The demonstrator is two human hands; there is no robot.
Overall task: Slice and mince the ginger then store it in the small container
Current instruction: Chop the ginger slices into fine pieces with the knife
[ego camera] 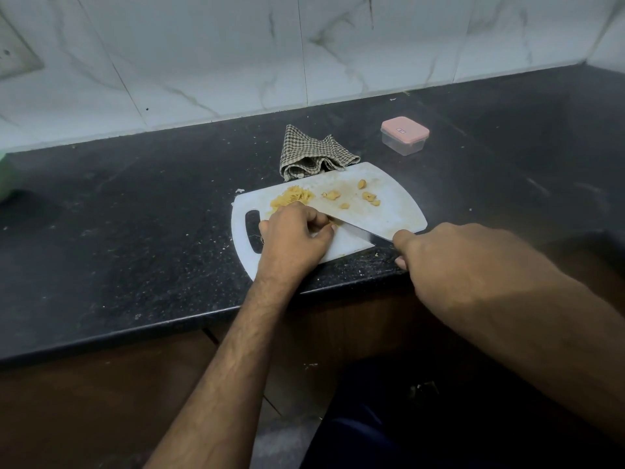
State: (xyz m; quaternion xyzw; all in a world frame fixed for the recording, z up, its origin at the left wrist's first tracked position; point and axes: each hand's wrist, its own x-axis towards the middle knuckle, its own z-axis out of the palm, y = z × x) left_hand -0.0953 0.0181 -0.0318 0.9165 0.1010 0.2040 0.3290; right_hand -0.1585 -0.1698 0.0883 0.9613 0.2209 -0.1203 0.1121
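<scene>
- Right hand, nearest the camera: fingers wrapped round the knife handle, which the hand hides entirely; forefinger stretched toward the blade. Grip fully closed on the tool.
- Knife: only a short stretch of blade shows between the two hands, lying low across the cutting board, tip end running under the left hand.
- Left hand: fingers curled, knuckles up, resting on the board at the blade. It appears to pinch or steady a piece against the blade, but whatever sits under the fingers is covered; cannot confirm.
- Minced ginger: a pale yellow heap just beyond the left knuckles, on the board's left part.
- Ginger chunks: several coarse pieces scattered to the right of the heap, apart from it and uncut.
- Judgement: mincing is in hand, partly done. Next move calls for drawing the loose chunks under the blade, fingertips tucked back, before anything is transferred.
- Checked cloth: bunched on the dark counter, touching the board's far edge.
- Small container: further back right, well apart from the board, pink lid on. Looks empty through the clear wall; not certain. Lid must come off before storing.
</scene>
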